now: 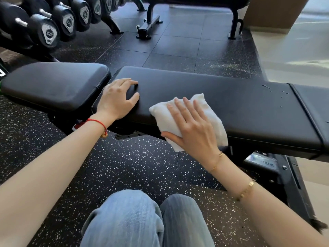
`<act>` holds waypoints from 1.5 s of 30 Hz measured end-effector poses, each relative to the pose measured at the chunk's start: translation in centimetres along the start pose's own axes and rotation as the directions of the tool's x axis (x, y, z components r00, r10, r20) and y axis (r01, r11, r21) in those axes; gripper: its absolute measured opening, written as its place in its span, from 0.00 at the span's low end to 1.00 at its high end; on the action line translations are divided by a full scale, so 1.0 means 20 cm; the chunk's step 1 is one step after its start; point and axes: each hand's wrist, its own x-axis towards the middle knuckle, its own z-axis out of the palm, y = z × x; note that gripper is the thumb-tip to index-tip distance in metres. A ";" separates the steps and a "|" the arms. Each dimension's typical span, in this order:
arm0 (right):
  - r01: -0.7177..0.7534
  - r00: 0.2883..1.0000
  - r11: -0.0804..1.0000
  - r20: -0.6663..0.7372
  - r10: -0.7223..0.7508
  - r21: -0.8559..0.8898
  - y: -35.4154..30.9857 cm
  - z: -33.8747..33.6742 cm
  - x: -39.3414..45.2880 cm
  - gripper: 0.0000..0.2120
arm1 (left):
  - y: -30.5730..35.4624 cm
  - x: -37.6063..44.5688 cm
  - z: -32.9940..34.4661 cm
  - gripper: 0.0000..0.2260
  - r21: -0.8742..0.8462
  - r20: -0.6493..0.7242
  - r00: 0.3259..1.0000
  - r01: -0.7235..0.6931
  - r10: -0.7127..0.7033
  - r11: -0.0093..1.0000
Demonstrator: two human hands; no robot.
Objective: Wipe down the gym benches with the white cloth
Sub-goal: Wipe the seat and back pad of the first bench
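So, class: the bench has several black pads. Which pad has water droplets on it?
The long middle pad, the one under the cloth and both hands. Droplets sit near its right end. The short left pad shows none.

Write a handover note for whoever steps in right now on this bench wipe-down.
Left hand: open, resting on the left end of the long back pad, by the gap to the seat pad.
Right hand: open, fingers flat, pressing the white cloth onto the back pad's near edge; part of the cloth hangs over the front.
Done: cannot tell how much of the pad is already wiped.
Left: water droplets sit on the far right of the back pad, so take the cloth there. The seat pad's state is unclear. A second bench stands behind, beside the dumbbell rack.
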 end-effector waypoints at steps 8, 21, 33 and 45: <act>-0.059 0.994 0.996 -0.091 0.052 -0.074 0.13 -0.03 -0.12 0.36 | 0.01 0.00 -0.01 0.22 0.015 -0.015 1.000 0.005 -0.004 1.000; -0.065 0.991 0.982 -0.128 0.042 -0.179 0.24 -0.03 -0.26 0.33 | 0.02 -0.01 0.01 0.19 0.003 -0.024 1.000 0.005 -0.005 1.000; -0.138 0.988 0.990 0.061 0.139 -0.028 0.07 -0.06 -0.13 0.33 | 0.09 -0.02 -0.01 0.16 -0.044 -0.007 1.000 -0.013 0.013 0.999; -0.534 0.761 0.844 0.404 0.507 -0.053 0.63 -0.09 0.16 0.30 | 0.62 0.05 0.23 0.20 -0.052 0.098 0.989 -0.106 0.110 0.993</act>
